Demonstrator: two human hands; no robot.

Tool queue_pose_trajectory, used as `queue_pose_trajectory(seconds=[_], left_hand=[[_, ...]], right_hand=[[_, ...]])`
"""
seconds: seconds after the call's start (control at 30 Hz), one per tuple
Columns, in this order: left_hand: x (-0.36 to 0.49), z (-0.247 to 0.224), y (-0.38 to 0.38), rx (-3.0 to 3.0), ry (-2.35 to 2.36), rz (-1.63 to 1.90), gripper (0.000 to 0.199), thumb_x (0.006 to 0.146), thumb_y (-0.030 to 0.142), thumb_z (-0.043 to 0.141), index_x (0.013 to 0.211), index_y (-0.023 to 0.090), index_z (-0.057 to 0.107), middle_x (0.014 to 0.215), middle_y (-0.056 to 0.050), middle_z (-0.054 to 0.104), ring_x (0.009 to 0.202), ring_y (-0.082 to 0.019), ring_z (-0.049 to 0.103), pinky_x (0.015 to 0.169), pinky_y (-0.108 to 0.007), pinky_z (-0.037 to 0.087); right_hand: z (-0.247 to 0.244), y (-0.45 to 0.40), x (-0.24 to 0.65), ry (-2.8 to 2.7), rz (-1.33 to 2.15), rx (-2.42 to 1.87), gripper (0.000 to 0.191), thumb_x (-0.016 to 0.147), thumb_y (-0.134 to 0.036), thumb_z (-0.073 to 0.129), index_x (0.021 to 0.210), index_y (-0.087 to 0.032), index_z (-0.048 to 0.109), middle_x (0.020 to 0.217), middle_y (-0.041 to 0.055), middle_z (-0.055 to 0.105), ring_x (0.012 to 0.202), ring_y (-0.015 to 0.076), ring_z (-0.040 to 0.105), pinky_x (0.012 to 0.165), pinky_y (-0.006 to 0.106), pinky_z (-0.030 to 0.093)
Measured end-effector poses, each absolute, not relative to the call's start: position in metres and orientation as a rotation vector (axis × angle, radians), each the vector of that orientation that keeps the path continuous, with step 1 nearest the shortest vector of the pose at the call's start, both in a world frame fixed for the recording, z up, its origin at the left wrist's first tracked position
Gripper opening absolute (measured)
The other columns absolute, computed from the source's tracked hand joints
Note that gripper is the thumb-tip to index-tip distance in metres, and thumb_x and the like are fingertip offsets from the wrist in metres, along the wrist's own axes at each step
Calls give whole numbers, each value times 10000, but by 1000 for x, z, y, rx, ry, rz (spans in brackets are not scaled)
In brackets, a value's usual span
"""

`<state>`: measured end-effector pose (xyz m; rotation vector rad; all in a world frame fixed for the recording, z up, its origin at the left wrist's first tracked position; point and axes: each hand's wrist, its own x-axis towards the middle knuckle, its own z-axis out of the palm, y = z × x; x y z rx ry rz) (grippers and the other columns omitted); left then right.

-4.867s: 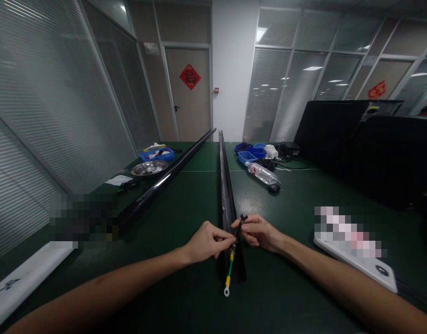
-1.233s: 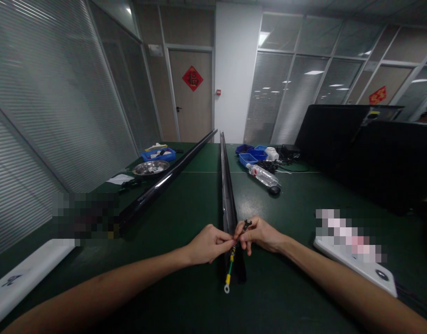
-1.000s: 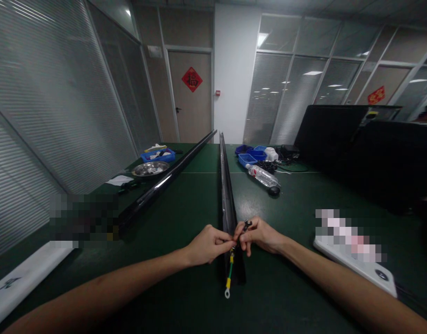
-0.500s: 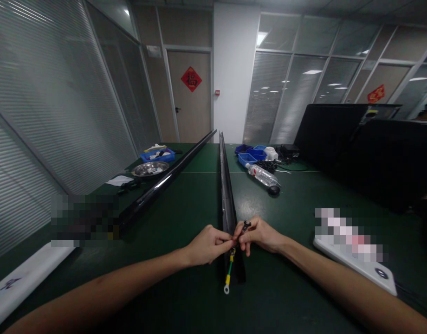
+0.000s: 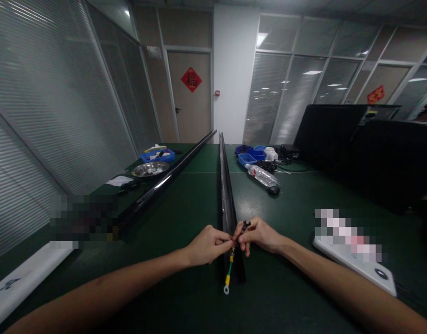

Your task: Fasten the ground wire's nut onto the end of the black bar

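Over the near end of a long black channel point(image 5: 227, 199), my two hands meet with fingers pinched. My left hand point(image 5: 210, 245) is closed at the top of a short green-and-yellow wire point(image 5: 229, 267), whose ring terminal hangs toward me. My right hand point(image 5: 254, 235) is closed around a small dark metal part point(image 5: 246, 224) that sticks up between thumb and fingers. The fingertips of both hands nearly touch and hide where the wire and the part come together.
A second long black strip point(image 5: 164, 181) lies to the left. Further back are a metal dish point(image 5: 150, 170), a blue tray point(image 5: 158, 156), blue bins point(image 5: 247, 159) and a plastic bottle point(image 5: 262, 176). White devices lie at left point(image 5: 29, 283) and right point(image 5: 356, 266) on the green table point(image 5: 279, 287).
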<state>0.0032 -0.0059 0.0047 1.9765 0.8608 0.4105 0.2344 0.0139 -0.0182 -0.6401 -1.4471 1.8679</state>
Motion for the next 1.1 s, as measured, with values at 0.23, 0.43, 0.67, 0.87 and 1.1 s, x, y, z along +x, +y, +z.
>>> queue_pose_trajectory(seconds=[0.23,0.43,0.67,0.87,1.1], left_hand=[[2,4,-5,2000,849,416,416,1041,438,508,1036,105,758,489,57,486,372,-72,496,367,-123,299],[2,3,-4,1988,850,427,385,1031,415,539,1054,96,753,500,56,505,370,-68,493,354,-118,302],[2,5,-6,1994,849,415,405,1042,417,503,1006,97,749,490,55,495,379,-78,500,369,-131,316],[4,3,-7,2017,863,477,398,991,400,563,789,90,709,480,63,413,393,-62,410,395,-158,226],[-4,20,-24,2035,844,989,384,1008,383,441,1006,99,700,513,29,476,443,-102,425,467,-217,330]], right_hand=[[-14,10,234,-1463,1827,-641,286,703,-264,941,865,-77,798,675,38,716,571,148,707,489,231,639],[-11,9,234,-1497,1802,-649,294,731,-297,922,871,-70,798,697,53,724,584,154,704,496,249,639],[-9,8,232,-1551,1773,-687,340,760,-350,900,902,-74,759,660,46,716,562,159,695,491,253,622],[9,-11,231,-2033,976,-750,310,980,-400,669,881,-123,764,836,65,694,712,147,644,628,243,528],[31,-14,237,-2188,1000,-963,268,969,-364,677,927,-119,779,746,32,735,604,125,609,567,215,443]])
